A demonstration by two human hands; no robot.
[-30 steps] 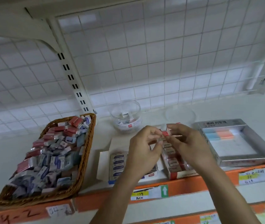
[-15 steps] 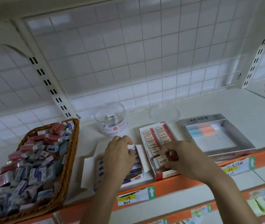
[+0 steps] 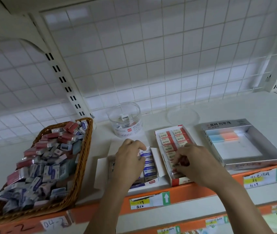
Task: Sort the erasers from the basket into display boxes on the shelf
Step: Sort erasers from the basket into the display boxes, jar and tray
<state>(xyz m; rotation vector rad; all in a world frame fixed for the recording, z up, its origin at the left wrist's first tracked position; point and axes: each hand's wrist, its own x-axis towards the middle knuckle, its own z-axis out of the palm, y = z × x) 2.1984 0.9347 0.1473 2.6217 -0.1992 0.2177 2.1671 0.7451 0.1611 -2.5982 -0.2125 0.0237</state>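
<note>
Two hands work over three display boxes on one white shelf (image 3: 218,105) with an orange front edge. One woven wicker basket (image 3: 82,159), oval and brown, stands at the left end and holds a loose heap of wrapped erasers (image 3: 46,159) in red and blue sleeves, too many to count, lying at all angles.

The blue-label box (image 3: 153,180), white card with open flaps, holds rectangular erasers with their long axes running left to right; about five labels show. The left hand (image 3: 129,164) rests over this box, fingers curled together; what it holds cannot be told.

The red-label box (image 3: 180,180) holds two columns of flat rectangular erasers, long axes left to right; about eight show. The right hand (image 3: 195,162) lies over its near end, thumb and fingertips pinching one red-label eraser (image 3: 175,165) down in the box.

The silver box (image 3: 255,159), glossy card, holds two pastel bars at its far end. One clear round jar (image 3: 126,122) and one clear round lid (image 3: 183,115) stand behind the boxes.
</note>
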